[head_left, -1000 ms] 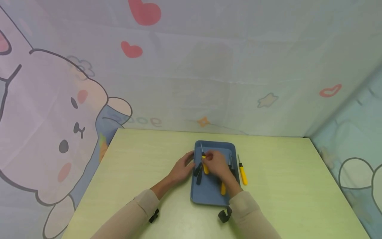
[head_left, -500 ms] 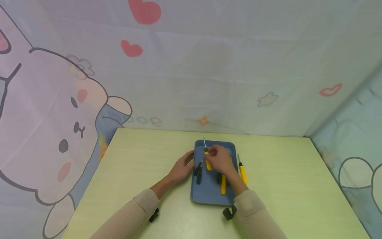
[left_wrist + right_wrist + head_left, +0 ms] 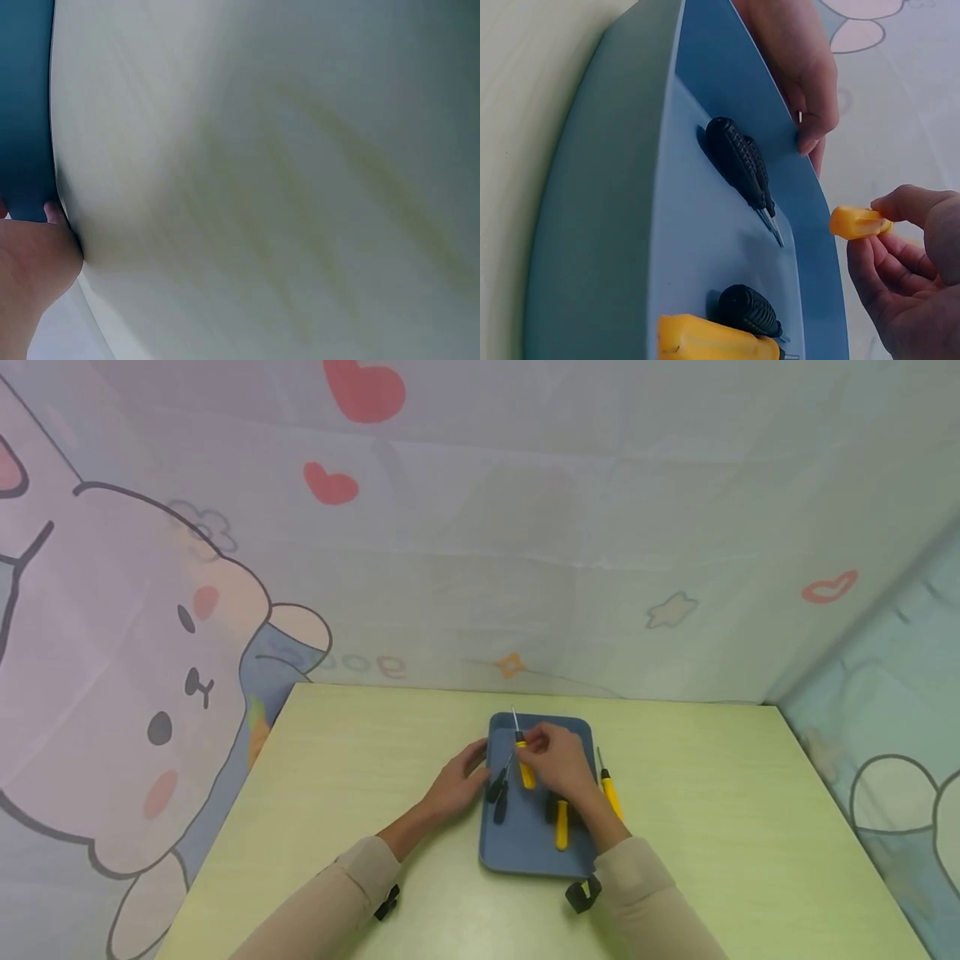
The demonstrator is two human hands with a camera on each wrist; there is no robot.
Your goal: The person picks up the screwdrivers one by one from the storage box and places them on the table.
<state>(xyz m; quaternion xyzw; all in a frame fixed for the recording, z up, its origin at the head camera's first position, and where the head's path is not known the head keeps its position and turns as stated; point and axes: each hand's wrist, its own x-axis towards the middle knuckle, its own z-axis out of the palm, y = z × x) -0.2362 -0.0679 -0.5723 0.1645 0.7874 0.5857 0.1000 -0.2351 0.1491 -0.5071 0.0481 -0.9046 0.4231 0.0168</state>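
A yellow-handled screwdriver [image 3: 527, 775] is pinched in my right hand [image 3: 558, 762] above the far part of the blue tray [image 3: 525, 858]. Its shaft points toward the tray's far edge. In the right wrist view, thumb and fingertips hold the yellow handle [image 3: 853, 223]. My left hand [image 3: 456, 783] grips the tray's left rim, its thumb [image 3: 808, 141] at the edge. Two black-handled screwdrivers [image 3: 501, 802] lie inside near the left wall. On the tray's right side lie another yellow-handled screwdriver [image 3: 562, 827] and a black-handled screwdriver [image 3: 746, 309], partly hidden by my right arm in the head view.
One more yellow-handled screwdriver [image 3: 611, 797] lies on the table [image 3: 720, 802], just right of the tray. A printed cloth [image 3: 585, 527] hangs behind the table. In the left wrist view, the tray wall [image 3: 22, 97] stands at the left edge.
My right hand has moved slightly right and toward the far edge with the yellow-handled screwdriver, away from the two black-handled screwdrivers. Little differs in the last half second. My left hand stays put.
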